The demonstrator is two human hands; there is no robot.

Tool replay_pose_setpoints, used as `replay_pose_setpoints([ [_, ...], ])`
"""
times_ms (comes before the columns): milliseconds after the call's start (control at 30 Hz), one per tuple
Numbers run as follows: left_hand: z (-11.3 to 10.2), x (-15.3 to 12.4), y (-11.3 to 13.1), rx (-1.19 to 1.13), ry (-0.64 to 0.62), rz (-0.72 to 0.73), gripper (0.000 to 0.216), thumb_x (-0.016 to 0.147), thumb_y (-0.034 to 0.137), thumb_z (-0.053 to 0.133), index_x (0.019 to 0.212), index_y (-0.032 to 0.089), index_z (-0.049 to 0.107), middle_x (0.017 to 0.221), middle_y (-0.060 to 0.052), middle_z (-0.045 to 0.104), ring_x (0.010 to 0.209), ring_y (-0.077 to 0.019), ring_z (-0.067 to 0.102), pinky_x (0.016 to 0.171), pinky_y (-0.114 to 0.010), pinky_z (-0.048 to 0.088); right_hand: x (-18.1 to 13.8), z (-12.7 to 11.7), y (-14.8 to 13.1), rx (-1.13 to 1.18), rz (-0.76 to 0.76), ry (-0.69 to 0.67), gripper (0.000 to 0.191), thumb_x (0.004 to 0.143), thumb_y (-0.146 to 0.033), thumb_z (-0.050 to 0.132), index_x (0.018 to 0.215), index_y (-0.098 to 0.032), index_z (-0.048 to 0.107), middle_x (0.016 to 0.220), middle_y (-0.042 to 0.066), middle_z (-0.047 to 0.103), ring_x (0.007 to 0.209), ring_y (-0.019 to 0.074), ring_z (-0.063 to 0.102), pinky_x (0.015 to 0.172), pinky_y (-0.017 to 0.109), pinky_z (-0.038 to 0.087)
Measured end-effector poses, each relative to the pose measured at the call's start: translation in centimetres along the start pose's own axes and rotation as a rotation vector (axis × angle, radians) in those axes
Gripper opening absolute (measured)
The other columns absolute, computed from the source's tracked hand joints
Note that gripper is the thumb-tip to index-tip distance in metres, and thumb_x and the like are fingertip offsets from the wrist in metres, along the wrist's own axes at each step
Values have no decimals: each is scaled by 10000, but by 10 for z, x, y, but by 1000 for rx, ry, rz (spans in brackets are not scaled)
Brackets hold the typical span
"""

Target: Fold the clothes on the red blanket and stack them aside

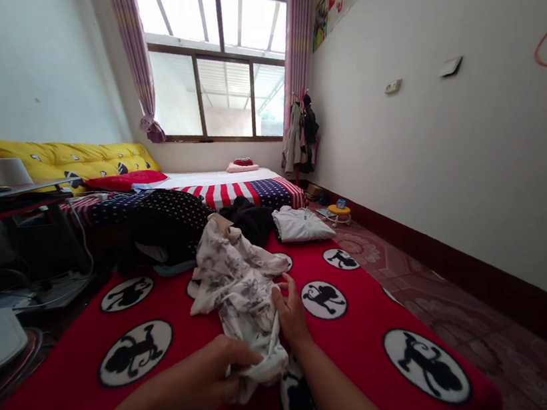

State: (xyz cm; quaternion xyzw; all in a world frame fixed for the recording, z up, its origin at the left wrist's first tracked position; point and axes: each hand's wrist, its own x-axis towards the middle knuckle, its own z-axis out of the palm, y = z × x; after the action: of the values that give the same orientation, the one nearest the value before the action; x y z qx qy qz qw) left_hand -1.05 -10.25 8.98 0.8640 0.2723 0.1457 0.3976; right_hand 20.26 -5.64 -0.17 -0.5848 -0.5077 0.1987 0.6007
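A crumpled white garment with a grey floral print (pixel 237 277), perhaps a shirt, lies on a red blanket (pixel 192 350) with monkey patterns in white circles. At its near end, my left hand (pixel 217 370) is closed on the bunched cloth, thumb on top and the other fingers partly hidden. My right hand (pixel 292 313) pinches the garment's right edge between thumb and fingers. Beyond it lie a black polka-dotted cloth (pixel 173 211), a black garment (pixel 250 220) and a folded light grey garment (pixel 302 223).
A bed with a striped, starred cover (pixel 226 194) stands under the window (pixel 224 97). To the left is a cluttered desk (pixel 45 195). A small yellow stool (pixel 339 210) stands on the tiled floor near the right wall. Clothes (pixel 297 134) hang in the far corner.
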Motion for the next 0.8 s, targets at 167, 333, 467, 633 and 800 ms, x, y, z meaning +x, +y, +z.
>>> replay_pose_setpoints([
  [167, -10, 15, -14, -32, 190, 52, 338, 841, 392, 589, 1135, 263, 693, 1148, -70, 670, 1052, -254, 607, 910, -321, 473, 0, 3, 3, -63, -7, 0, 560, 814, -343, 563, 1325, -143, 448, 1099, 108, 635, 986, 227, 612, 881, 333, 448],
  [333, -14, 43, -97, 167, 581, -15, 638, 776, 470, 640, 1355, 232, 518, 1430, -115, 470, 1315, -318, 422, 1093, -471, 331, 2, 3, 7, -96, -8, -29, 470, 791, -299, 571, 1234, -146, 528, 1059, 109, 665, 975, 238, 619, 893, 350, 446],
  [467, -5, 40, -146, 344, 614, -76, 675, 715, 481, 690, 1318, 205, 561, 1394, -142, 510, 1295, -355, 440, 1078, -508, 345, 3, 3, 8, -94, -16, -54, 395, 787, -294, 575, 1160, -163, 570, 1103, 109, 665, 1018, 233, 612, 912, 343, 445],
  [633, -5, 33, -153, 329, 630, -27, 587, 746, 490, 667, 1269, 230, 605, 1333, -117, 572, 1239, -324, 506, 1055, -463, 391, 3, 4, 5, -150, -17, -72, 332, 791, -286, 568, 1106, -186, 601, 1083, 90, 678, 999, 222, 620, 907, 344, 450],
  [800, -6, 32, -147, 252, 663, -13, 516, 757, 415, 676, 1234, 224, 627, 1274, -116, 611, 1194, -309, 538, 1035, -451, 403, 2, 3, 3, -153, -15, -102, 332, 819, -356, 563, 1103, -190, 607, 1107, 96, 674, 1025, 230, 618, 923, 367, 449],
])
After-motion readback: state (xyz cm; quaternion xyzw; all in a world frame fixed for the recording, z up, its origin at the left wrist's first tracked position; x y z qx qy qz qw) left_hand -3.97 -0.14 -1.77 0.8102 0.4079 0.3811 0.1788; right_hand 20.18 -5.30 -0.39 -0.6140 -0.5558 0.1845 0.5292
